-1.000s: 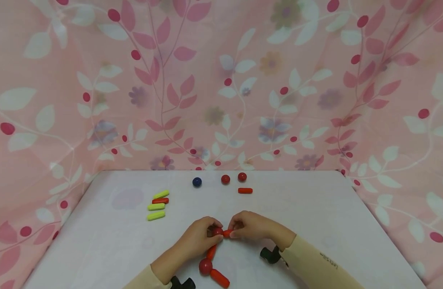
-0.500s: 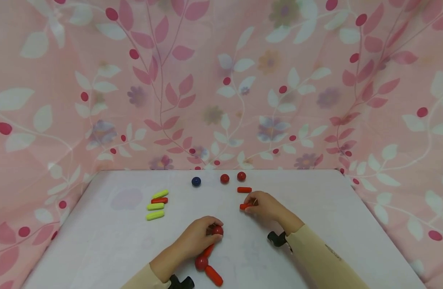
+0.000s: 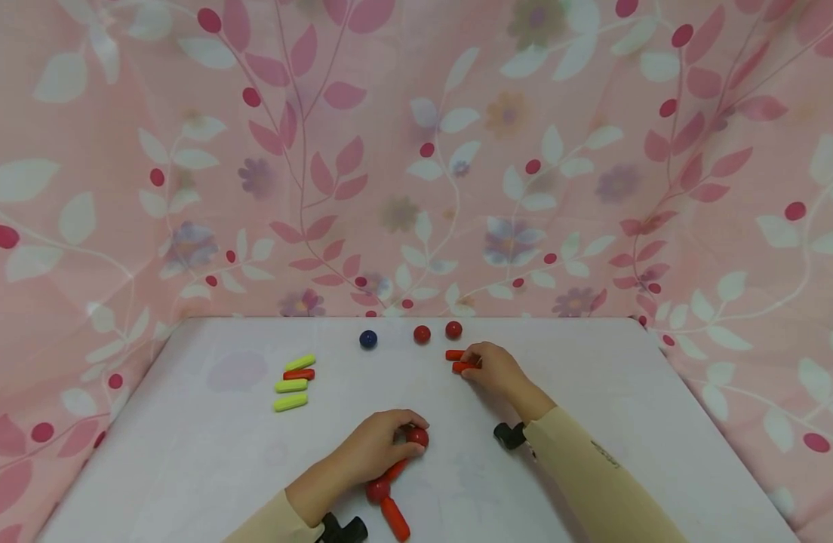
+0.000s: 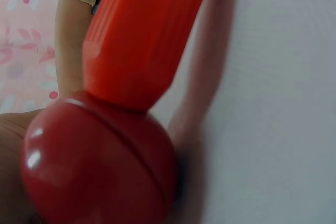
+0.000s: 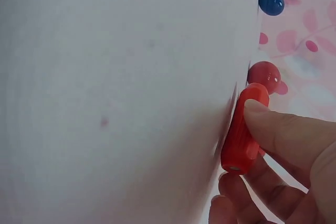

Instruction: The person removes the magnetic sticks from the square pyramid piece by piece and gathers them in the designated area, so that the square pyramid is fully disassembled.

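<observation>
My left hand [image 3: 372, 446] holds a red ball [image 3: 419, 437] between thumb and fingers. From it runs a red magnetic rod [image 3: 395, 470] to a second red ball [image 3: 378, 491], and another rod [image 3: 394, 519] sticks out toward the front. A ball [image 4: 100, 166] and a rod [image 4: 147, 35] of this chain fill much of the left wrist view. Farther back, my right hand [image 3: 496, 372] pinches a loose red magnetic rod [image 5: 243, 135], thumb on its side. Just behind it lies one more red rod [image 3: 453, 354], partly hidden by the fingers.
Along the back edge of the white table [image 3: 206, 467] sit a blue ball [image 3: 368, 339] and two red balls [image 3: 422, 334]. Several yellow-green rods [image 3: 290, 403] and one red rod [image 3: 299, 374] lie at the left. A flowered curtain [image 3: 416, 188] hangs around the table.
My right hand has pulled the red magnetic rod off the ball in my left hand and carried it back beside the lying red rod. The left hand stays on its ball; the chain shifts slightly.
</observation>
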A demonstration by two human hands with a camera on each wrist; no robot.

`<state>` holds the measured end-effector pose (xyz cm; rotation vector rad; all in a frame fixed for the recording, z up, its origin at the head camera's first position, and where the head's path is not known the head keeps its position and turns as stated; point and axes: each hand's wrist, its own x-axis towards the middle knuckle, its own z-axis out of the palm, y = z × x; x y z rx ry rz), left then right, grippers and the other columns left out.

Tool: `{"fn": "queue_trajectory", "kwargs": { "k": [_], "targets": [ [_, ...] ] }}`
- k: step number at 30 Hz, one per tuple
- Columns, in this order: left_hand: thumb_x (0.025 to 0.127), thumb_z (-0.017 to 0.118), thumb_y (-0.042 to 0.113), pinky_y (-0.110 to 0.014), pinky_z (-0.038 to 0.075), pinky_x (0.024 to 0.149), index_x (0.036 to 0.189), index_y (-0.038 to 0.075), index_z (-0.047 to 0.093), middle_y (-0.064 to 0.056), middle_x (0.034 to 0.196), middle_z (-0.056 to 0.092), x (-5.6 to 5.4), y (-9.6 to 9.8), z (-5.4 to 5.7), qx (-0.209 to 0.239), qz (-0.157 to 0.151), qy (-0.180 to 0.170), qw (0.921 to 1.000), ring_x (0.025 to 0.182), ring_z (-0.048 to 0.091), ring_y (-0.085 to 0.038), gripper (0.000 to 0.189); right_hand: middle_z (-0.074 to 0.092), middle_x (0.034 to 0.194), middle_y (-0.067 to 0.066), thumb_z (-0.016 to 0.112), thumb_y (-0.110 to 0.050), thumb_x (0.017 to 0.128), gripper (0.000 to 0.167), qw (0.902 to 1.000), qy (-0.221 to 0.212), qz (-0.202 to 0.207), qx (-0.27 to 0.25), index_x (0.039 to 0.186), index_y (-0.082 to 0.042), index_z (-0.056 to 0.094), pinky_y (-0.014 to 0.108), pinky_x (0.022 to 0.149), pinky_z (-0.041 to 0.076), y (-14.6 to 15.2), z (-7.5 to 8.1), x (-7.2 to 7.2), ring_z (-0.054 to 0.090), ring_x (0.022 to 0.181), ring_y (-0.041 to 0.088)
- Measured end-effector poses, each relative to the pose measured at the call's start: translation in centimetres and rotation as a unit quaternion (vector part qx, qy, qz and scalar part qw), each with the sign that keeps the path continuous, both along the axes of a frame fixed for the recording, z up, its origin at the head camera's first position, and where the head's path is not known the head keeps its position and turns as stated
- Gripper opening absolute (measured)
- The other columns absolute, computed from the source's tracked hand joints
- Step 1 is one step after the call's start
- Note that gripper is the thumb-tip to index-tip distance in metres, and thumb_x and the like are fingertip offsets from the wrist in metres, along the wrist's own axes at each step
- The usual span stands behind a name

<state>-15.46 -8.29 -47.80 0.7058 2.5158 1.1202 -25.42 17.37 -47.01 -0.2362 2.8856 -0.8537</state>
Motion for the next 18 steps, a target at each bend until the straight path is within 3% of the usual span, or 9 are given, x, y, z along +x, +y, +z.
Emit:
{"fn": "queue_trajectory", "kwargs": {
  "k": [10, 15, 18],
  "targets": [
    [0.091, 0.075, 0.035, -0.039, 0.051, 0.094, 0.123, 0.020, 0.066, 0.010, 0.111, 0.063, 0.6, -0.4, 0.3, -0.003, 0.016, -0.018, 0.9997, 0.104, 0.059, -0.012, 0.036, 0.064, 0.094, 0.002, 0.079, -0.014, 0.087, 0.015, 1.0000, -0.002, -0.002, -0.007, 0.099, -0.012, 0.072, 0.036, 0.081, 0.051, -0.2, 0.4, 0.2, 0.055, 0.086, 0.021],
    [0.091, 0.074, 0.035, -0.035, 0.053, 0.087, 0.123, 0.019, 0.063, 0.008, 0.108, 0.060, 1.5, -1.1, 0.3, -0.015, 0.042, -0.027, 0.9986, 0.099, 0.058, -0.012, 0.037, 0.063, 0.095, 0.002, 0.076, -0.018, 0.091, 0.009, 0.9994, 0.002, -0.009, -0.034, 0.097, -0.013, 0.073, 0.035, 0.076, 0.050, -0.3, 1.1, 1.0, 0.055, 0.086, 0.021],
    [0.090, 0.075, 0.036, -0.032, 0.052, 0.080, 0.117, 0.018, 0.062, 0.007, 0.100, 0.060, 2.0, -1.5, 0.4, -0.022, 0.055, -0.036, 0.9976, 0.091, 0.057, -0.012, 0.035, 0.063, 0.094, 0.000, 0.075, -0.019, 0.091, 0.006, 0.9992, 0.012, 0.005, -0.038, 0.095, -0.015, 0.073, 0.035, 0.077, 0.051, -0.6, 1.7, 2.0, 0.055, 0.086, 0.020]
  ]
}}
